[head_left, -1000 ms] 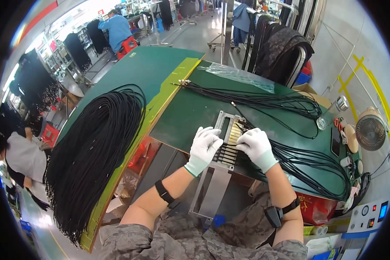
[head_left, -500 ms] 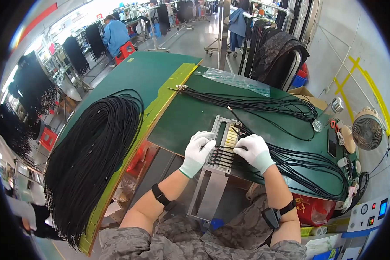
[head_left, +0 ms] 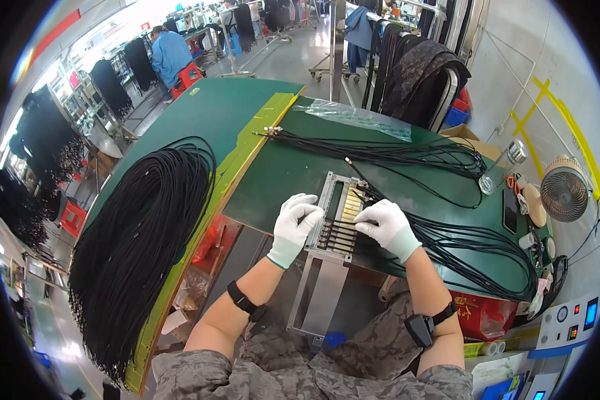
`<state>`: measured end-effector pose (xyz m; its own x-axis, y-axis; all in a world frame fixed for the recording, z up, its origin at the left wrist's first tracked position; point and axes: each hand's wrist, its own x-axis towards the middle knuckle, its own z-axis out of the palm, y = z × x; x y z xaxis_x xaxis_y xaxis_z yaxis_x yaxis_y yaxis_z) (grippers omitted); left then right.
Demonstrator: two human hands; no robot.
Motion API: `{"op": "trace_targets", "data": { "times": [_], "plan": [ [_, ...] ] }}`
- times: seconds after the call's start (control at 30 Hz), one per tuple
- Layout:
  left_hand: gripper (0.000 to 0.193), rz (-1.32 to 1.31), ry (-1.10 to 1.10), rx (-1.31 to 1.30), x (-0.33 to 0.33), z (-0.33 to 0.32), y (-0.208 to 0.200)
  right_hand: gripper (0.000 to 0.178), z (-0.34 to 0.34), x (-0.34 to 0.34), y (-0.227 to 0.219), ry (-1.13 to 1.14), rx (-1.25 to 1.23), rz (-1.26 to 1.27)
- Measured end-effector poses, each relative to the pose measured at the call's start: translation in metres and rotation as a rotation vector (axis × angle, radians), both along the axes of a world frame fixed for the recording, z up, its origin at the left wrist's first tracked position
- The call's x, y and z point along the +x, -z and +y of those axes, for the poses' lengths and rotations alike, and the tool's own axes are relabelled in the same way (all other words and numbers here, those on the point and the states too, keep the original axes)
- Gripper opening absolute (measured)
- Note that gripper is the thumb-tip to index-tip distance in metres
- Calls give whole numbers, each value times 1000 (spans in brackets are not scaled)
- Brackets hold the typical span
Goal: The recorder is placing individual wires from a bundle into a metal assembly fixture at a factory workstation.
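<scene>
Your left hand (head_left: 291, 230) has eased slightly left over the metal fixture (head_left: 327, 188) since a second ago; your right hand (head_left: 385, 228) stays about the same against it. Both forearms angle up and inward, gloved, palms down. Right grip pinches a black cable (head_left: 342, 221) lying across the fixture, beside cream blocks (head_left: 351, 203); left grip has thumb and fingers close together at the left rail, can't tell if they hold anything. More cables lie side by side in the fixture's near end.

One loose cable end (head_left: 349, 161) pokes out just beyond the fixture. Cable loops (head_left: 480, 248) crowd the right side, a second bundle (head_left: 380, 154) crosses behind. Big black hank (head_left: 147, 247) lies well left.

Green table (head_left: 260, 200), yellow-green strip (head_left: 247, 150) along its left edge. Fan (head_left: 565, 190) at right; seated person in blue (head_left: 171, 59) on a red stool (head_left: 189, 75) behind.
</scene>
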<state>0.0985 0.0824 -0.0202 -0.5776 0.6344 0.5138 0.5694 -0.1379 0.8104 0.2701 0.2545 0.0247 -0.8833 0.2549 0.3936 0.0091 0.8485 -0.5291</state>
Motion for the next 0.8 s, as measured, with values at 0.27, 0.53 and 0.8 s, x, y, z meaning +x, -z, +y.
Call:
{"op": "trace_targets", "data": {
  "times": [0.27,0.53,0.8],
  "plan": [
    [15,219,-37,-120,-2,1,-12,7,10,1,1,125,302,22],
    [13,280,-54,-99,0,4,-3,9,7,1,4,168,387,-50],
    [23,388,0,-194,3,6,-10,10,-1,-5,-6,215,388,-57]
  ]
}}
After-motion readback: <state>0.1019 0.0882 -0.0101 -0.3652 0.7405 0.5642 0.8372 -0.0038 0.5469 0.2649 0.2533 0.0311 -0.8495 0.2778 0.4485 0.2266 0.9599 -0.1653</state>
